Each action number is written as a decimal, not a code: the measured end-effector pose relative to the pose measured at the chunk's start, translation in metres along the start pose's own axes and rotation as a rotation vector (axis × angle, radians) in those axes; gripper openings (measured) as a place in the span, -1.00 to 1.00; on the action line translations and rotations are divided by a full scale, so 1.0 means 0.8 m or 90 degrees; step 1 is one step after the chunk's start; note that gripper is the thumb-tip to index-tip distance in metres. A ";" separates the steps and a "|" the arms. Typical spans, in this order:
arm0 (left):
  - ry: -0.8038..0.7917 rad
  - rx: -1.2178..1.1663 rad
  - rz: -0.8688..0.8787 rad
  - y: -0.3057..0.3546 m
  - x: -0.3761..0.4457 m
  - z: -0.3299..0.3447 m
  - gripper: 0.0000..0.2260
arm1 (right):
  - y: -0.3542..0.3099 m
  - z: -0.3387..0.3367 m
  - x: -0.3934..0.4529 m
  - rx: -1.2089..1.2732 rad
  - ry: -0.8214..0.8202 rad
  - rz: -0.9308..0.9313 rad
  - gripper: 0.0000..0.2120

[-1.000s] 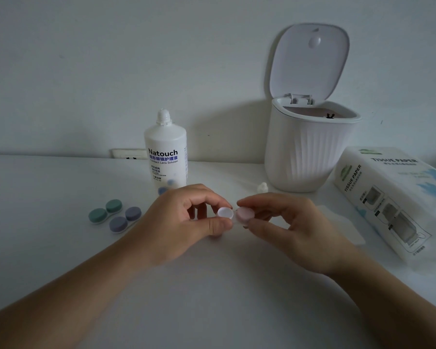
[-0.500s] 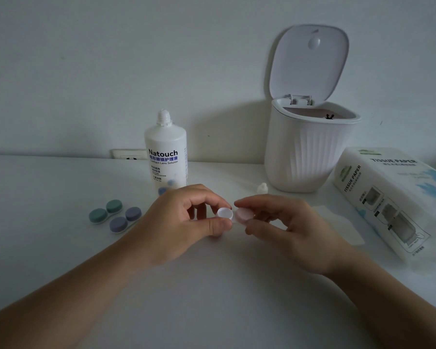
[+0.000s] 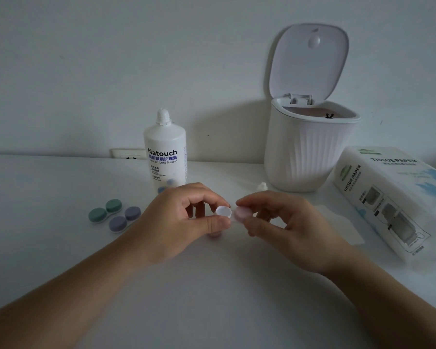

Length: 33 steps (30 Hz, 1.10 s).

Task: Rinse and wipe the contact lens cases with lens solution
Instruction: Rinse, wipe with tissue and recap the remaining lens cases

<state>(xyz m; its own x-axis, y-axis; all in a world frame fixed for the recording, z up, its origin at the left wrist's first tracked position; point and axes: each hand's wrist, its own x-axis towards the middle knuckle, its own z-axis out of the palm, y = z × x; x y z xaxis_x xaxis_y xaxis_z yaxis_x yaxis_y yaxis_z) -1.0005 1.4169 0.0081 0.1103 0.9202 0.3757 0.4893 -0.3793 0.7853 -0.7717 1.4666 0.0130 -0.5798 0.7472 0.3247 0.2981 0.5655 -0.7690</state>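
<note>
Barely any change from a second ago: my right hand has shifted a touch left, so the pink cap now sits just beside the open well. Left hand hasn't moved. Bottle, bin and tissue pack unchanged.

State now:
- Left hand: thumb and forefinger pinching the pink lens case, white open well facing up. The case's other end shows as a pink bit below my thumb; can't tell if that side is capped.
- Right hand: fingertips pinching the pink cap, held near-vertical, close to the well; touching or a hair apart, can't tell.
- Both hands just above the table, in front of the lens solution bottle.

Meaning for the task: cap and well are close together, so I read this as screwing the cap on or taking it off; direction not clear from this alone. I can't see liquid in the well.

Still waiting:
- green case and purple case, capped, side by side on the table to my left.
- Bottle's nozzle is bare; its small cap lies on the table near the bin.
- A loose tissue lies flat to the right of my right hand, beside the tissue pack, ready for wiping.
- Bin lid is up.
</note>
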 end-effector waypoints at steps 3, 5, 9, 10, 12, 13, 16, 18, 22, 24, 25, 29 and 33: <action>-0.004 -0.006 -0.004 0.001 0.000 0.000 -0.78 | -0.002 0.007 0.002 0.001 0.029 0.015 -0.76; -0.006 -0.001 -0.002 0.001 0.001 0.001 -0.78 | -0.002 0.009 0.003 0.005 0.027 0.027 -0.64; -0.006 0.001 -0.007 0.002 0.001 0.000 -0.80 | -0.002 0.003 0.000 0.024 -0.019 0.027 -0.62; -0.005 -0.002 -0.010 0.002 0.000 0.000 -0.80 | -0.001 0.001 0.000 0.026 -0.018 0.017 -0.70; -0.003 -0.004 -0.012 0.002 0.000 0.000 -0.78 | -0.002 0.001 0.000 0.021 -0.008 0.005 -0.84; -0.004 -0.004 -0.012 0.002 0.000 0.000 -0.78 | -0.003 0.004 0.001 0.021 -0.004 0.010 -0.88; -0.010 -0.002 -0.012 0.002 0.000 0.001 -0.77 | -0.006 0.010 0.003 0.024 0.001 0.040 -0.67; -0.010 -0.003 -0.013 0.002 0.000 0.001 -0.76 | -0.006 0.010 0.002 0.009 -0.032 0.042 -0.55; -0.002 -0.001 -0.016 0.002 0.000 0.001 -0.76 | -0.004 0.003 0.001 0.045 -0.032 0.023 -0.71; -0.002 -0.009 -0.017 0.002 0.000 0.000 -0.76 | -0.003 0.004 0.002 0.046 -0.017 0.004 -0.85; -0.005 -0.008 -0.017 0.003 0.000 0.001 -0.76 | -0.004 0.006 0.002 0.042 -0.011 0.008 -0.88; -0.010 -0.005 -0.011 0.002 -0.001 0.001 -0.75 | -0.004 0.008 0.003 0.013 0.004 0.048 -0.59; -0.002 -0.006 -0.015 0.001 0.000 0.000 -0.77 | -0.003 0.002 0.001 0.037 -0.030 0.027 -0.68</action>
<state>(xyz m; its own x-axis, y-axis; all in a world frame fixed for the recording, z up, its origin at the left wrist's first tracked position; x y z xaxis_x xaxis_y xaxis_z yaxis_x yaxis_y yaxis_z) -1.0002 1.4168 0.0086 0.1019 0.9295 0.3546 0.4840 -0.3577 0.7986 -0.7741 1.4651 0.0144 -0.6025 0.7524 0.2664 0.2797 0.5116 -0.8124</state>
